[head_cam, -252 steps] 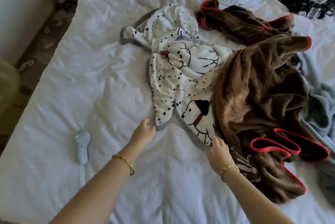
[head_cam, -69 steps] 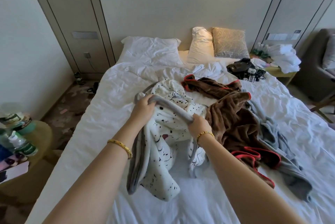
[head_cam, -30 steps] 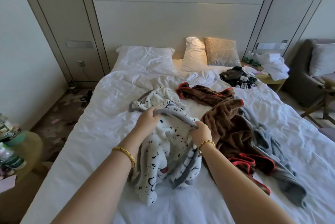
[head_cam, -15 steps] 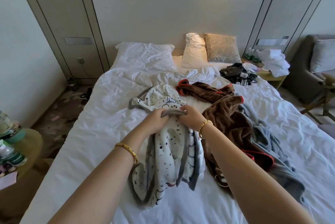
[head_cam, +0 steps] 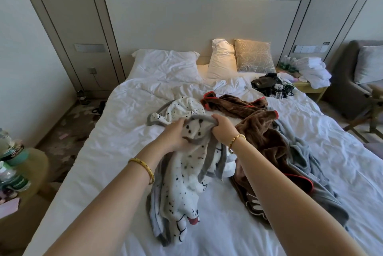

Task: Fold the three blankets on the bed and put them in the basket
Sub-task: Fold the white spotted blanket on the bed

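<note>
Both hands up over the white bed (head_cam: 116,152), gripping the same spotted white blanket (head_cam: 182,175) by its grey trim. Left hand (head_cam: 174,136) has fingers curled into the bunched fabric at the top edge; right hand (head_cam: 222,129) clamps the grey border just beside it, the hands close together. The blanket is lifted at the top, and the rest hangs down and drapes onto the sheet, with a cartoon dog face with a red tongue at the low end. A second lump of the same blanket lies behind the hands.

Brown blanket (head_cam: 261,131) with red trim lies crumpled just right of it, touching; large pale letters at its near end, unreadable. Grey blanket (head_cam: 306,158) lies partly under the brown one, spreading to the right. No basket in view.

Gold bracelet (head_cam: 145,167) on the left wrist, gold bead bracelet (head_cam: 237,139) on the right. White pillows (head_cam: 165,65) and a patterned cushion (head_cam: 252,56) at the headboard. Black devices with cables (head_cam: 271,86) near the far right corner; labels too small to read. Bottles (head_cam: 12,164) on a round side table on the left, label text blurred.
</note>
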Demonstrator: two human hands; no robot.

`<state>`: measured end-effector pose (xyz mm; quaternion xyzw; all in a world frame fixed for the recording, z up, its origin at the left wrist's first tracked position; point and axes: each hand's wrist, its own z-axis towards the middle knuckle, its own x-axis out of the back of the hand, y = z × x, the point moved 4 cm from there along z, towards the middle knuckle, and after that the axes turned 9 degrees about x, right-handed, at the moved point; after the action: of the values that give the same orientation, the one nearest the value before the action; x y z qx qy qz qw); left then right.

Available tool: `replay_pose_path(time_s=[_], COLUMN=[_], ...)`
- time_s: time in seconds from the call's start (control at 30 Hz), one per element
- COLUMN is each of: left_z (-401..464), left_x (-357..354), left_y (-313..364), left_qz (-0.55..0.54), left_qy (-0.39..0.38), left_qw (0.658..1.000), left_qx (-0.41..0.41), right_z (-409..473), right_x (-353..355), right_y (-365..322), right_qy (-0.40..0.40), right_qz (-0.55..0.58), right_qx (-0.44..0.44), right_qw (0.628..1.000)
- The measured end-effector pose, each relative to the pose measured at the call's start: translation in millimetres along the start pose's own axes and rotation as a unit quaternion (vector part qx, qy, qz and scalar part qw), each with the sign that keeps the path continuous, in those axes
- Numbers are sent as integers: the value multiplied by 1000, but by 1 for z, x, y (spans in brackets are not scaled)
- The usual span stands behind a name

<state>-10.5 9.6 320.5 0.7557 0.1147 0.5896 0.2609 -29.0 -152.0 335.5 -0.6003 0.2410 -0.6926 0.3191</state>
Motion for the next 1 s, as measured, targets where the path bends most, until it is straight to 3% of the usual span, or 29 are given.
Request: replay_pose_path(time_s=[0.07, 0.2, 0.37, 0.47, 0.57, 0.7, 0.87, 1.0], left_z=[0, 1, -1, 4, 9, 8, -1, 3], left_x=[-7, -11, 4, 15, 16, 2, -10, -3], left_y=[15, 25, 22, 9, -4, -7, 23, 15], left_qz=[-48, -144, -102, -139, -84, 33, -75, -114], left_qy=[-34, -53, 104, 156, 113, 29, 5, 77], left_qw=[997, 988, 988, 978, 988, 996, 993, 989], left_qx=[-45, -17, -42, 15, 65, 81, -86, -50], right_z=[6, 11, 9, 1, -3, 3, 10, 7], right_x=[0, 3, 5, 7, 6, 2, 4, 12], right_y=[-15, -25, -9, 11, 23, 9, -19, -13], right_qy=[-32, -43, -9, 1, 4, -18, -94, -91], right_qz=[2, -15, -44, -107, -111, -50, -6, -18], right_qx=[32, 43, -4, -66, -91, -48, 6, -19], right_qw=[999, 998, 999, 992, 990, 997, 996, 995])
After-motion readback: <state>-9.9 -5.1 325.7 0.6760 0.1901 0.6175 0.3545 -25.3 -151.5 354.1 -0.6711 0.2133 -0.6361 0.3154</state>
